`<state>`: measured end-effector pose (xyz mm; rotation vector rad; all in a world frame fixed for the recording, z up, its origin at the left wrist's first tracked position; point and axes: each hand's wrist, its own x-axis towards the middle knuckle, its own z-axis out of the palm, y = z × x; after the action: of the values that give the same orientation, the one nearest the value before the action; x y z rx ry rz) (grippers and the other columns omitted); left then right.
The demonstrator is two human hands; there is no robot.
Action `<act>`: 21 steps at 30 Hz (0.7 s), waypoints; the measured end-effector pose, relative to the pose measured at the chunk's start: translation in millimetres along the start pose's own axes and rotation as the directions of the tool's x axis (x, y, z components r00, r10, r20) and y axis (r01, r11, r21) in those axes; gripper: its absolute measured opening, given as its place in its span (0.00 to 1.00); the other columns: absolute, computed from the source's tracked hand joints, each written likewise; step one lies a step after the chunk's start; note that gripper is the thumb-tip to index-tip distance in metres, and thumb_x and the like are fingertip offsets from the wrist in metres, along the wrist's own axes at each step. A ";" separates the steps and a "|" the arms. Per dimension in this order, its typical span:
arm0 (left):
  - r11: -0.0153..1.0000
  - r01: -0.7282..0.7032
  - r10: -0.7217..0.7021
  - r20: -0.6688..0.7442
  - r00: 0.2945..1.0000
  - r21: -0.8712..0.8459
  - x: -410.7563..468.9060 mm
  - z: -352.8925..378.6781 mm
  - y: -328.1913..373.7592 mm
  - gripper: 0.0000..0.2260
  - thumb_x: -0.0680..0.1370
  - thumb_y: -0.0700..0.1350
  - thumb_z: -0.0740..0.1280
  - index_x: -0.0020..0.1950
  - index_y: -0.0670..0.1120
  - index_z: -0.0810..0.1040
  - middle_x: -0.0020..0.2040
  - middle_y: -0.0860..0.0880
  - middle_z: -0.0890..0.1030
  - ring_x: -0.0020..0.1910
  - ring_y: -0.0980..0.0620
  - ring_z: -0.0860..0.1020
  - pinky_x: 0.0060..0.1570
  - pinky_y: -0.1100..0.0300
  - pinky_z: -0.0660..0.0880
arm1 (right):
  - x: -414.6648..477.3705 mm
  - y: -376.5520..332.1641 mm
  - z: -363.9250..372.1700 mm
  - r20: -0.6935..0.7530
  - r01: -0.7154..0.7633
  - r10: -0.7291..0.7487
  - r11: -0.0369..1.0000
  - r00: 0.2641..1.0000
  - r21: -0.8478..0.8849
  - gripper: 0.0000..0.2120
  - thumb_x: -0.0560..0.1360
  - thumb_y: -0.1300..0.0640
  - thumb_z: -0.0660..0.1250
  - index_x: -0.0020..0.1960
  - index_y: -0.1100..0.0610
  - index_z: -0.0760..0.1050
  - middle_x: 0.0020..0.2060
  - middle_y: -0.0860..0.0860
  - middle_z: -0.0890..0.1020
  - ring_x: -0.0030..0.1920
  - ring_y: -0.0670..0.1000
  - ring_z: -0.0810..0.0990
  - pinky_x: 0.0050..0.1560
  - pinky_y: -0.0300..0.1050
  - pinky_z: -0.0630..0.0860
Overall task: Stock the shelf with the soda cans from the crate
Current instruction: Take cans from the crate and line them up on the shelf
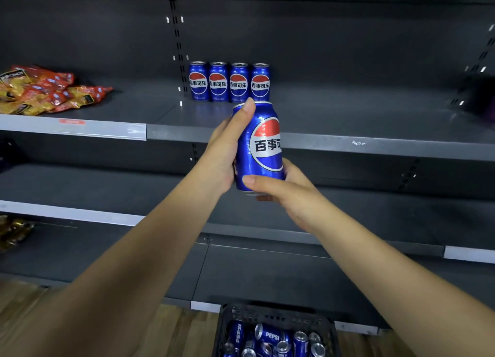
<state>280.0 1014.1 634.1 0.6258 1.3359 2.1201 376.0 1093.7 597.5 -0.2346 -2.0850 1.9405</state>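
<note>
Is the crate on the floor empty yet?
No, not empty: several Pepsi cans lie jumbled inside the black crate, some on their sides.

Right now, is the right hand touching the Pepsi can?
Touching. The head view shows the right hand with its thumb lying across the lower front of the Pepsi can, fingers under its base.

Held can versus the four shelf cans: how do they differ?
The held can is off the shelf, gripped by the left hand and right hand; the four cans stand on it, untouched. The held can's logo is turned rightward; the four cans' logos face forward. Both are blue with the same logo.
</note>
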 end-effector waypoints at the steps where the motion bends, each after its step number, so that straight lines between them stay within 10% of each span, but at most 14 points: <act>1: 1.000 0.006 -0.006 -0.009 1.000 0.004 -0.2 2.4 0.1 0.29 0.61 0.62 0.73 0.55 0.46 0.79 0.46 0.48 0.84 0.43 0.50 0.83 0.46 0.53 0.78 | 0.8 1.1 2.5 -0.049 0.029 -0.029 1.000 0.998 -0.011 0.24 0.60 0.53 0.78 0.54 0.55 0.75 0.46 0.51 0.83 0.44 0.45 0.82 0.46 0.40 0.79; 5: 1.000 0.003 -0.003 -0.075 0.997 -0.007 0.4 8.2 -2.2 0.25 0.60 0.62 0.72 0.50 0.47 0.80 0.43 0.48 0.85 0.41 0.50 0.84 0.45 0.53 0.79 | 0.3 2.1 7.9 -0.185 0.027 -0.059 0.984 0.981 -0.174 0.36 0.55 0.43 0.79 0.58 0.56 0.72 0.50 0.50 0.82 0.50 0.49 0.82 0.53 0.50 0.80; 16: 0.999 -0.017 0.016 0.003 1.000 0.049 11.2 21.6 -5.7 0.18 0.61 0.62 0.68 0.37 0.49 0.84 0.40 0.46 0.85 0.39 0.49 0.84 0.44 0.52 0.80 | 4.0 -29.8 -35.2 -0.068 0.014 -0.036 0.953 0.997 -0.301 0.26 0.62 0.60 0.79 0.56 0.52 0.74 0.48 0.47 0.83 0.49 0.46 0.82 0.54 0.48 0.79; 21: 0.977 -0.064 0.074 -0.043 0.996 0.201 31.1 27.1 0.6 0.24 0.63 0.63 0.66 0.48 0.46 0.80 0.44 0.47 0.85 0.46 0.49 0.83 0.49 0.52 0.79 | 27.5 -27.5 -52.3 -0.112 0.002 -0.038 0.953 0.993 -0.302 0.24 0.61 0.62 0.79 0.53 0.53 0.75 0.46 0.48 0.84 0.47 0.48 0.83 0.52 0.48 0.80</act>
<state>274.3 1052.4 648.3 0.7135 1.5900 2.0838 368.3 1149.4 630.4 -0.3781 -2.2870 1.5483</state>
